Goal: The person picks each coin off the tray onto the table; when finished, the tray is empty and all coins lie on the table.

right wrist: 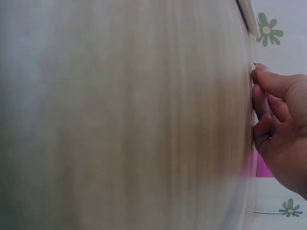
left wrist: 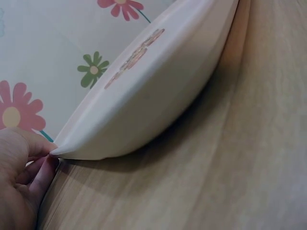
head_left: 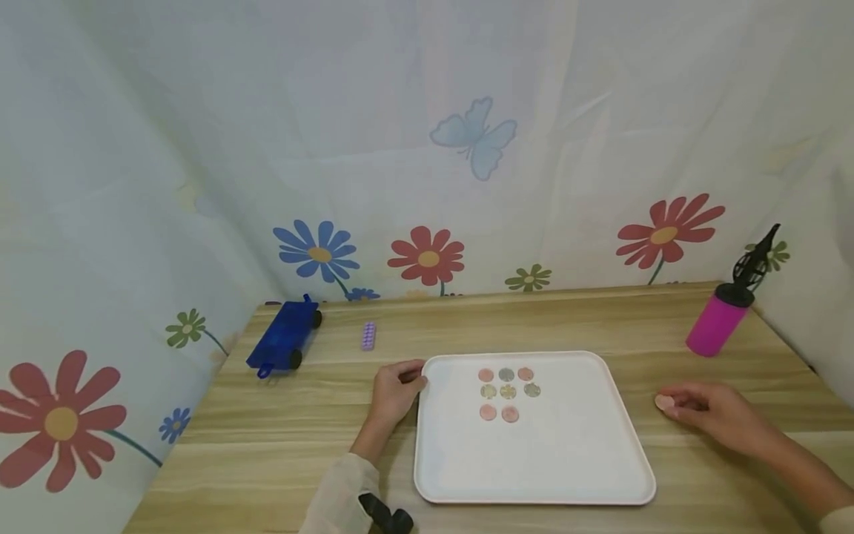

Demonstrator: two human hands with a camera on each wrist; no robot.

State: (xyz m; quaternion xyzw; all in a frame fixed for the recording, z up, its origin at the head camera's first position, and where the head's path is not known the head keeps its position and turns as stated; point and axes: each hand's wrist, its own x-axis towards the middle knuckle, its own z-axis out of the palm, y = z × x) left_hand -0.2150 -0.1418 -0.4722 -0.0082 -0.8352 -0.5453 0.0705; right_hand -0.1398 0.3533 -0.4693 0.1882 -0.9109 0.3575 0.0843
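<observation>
A white tray [head_left: 560, 452] lies on the wooden table. My left hand [head_left: 392, 393] pinches its far left corner between thumb and fingers; the left wrist view shows those fingertips [left wrist: 47, 160] at the rim. Several coins [head_left: 508, 391] sit on the tray in three rows, some copper, some silver and gold. The front row has two copper coins, the other rows three each. To the right of the tray, low over the table, my right hand [head_left: 720, 415] pinches a copper-coloured coin [head_left: 663, 402] between thumb and index finger, its other fingers curled in.
At the back left stands a blue toy cart [head_left: 283, 337] with black wheels. Beside it lies a small purple building brick [head_left: 368, 336]. A pink hand pump [head_left: 717, 326] with a black nozzle stands at the back right. A flowered curtain [head_left: 373, 133] hangs behind the table.
</observation>
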